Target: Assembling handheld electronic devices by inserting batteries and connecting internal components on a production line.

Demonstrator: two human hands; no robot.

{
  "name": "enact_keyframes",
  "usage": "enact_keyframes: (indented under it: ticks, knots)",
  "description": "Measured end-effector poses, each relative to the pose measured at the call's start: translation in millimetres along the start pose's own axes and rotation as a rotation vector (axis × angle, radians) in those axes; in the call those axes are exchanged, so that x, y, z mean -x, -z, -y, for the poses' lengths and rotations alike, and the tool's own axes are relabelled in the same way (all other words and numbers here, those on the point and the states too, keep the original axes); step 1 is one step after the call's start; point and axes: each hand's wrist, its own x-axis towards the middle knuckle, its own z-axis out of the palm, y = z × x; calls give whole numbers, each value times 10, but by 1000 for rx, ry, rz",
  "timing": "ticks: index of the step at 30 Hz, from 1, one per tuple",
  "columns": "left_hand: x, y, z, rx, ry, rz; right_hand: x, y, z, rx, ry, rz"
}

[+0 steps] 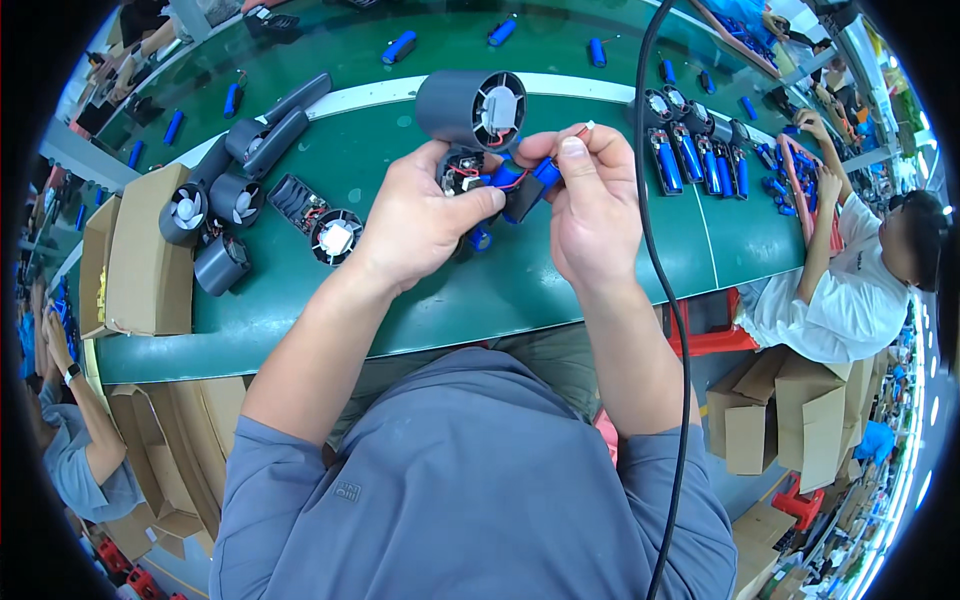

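Left hand: wrapped around the grey fan unit (pixel 450 105) — the left hand (pixel 425 215) has its thumb reaching across toward the blue cells.
Right hand: the right hand (pixel 597 205) is closed in a pinch on a thin lead, its white plug (pixel 588 127) poking up above the fingertips; whether the fingers also grip the blue cell (pixel 546 172) just beside them, one cannot tell.
Fan unit: raised over the green table (pixel 450 302) in front of the person's chest, round barrel uppermost, wiring exposed below it and red wire near the cells.
Table, left: an opened fan body (pixel 336 238) lies near the left forearm; farther out, a cluster of grey fans (pixel 238 200) sits beside a cardboard box (pixel 150 255).
Table, right: a row of fan bodies (pixel 690 160) with blue cells in their handles, beyond the black cable (pixel 650 215) that hangs across the view.
Belt: loose blue cells (pixel 400 47) lie scattered along the far green strip.
Neighbour: a co-worker (pixel 850 265) in a white shirt sits at right — arms stretched to a pink tray (pixel 812 215) of blue parts.
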Motion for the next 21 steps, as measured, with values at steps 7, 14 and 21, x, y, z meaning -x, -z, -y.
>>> enact_keyframes:
  ticks: [7,14,21]
  knots:
    - [-64,-38,40,-70,-6,61,19,-122,-90,-47,40,-19]
    - [-20,-15,-13,-493,-79,-54,12,-228,-190,-93,23,-156]
    - [-54,36,139,-129,-70,-166,-27,-188,-279,-165,110,-216]
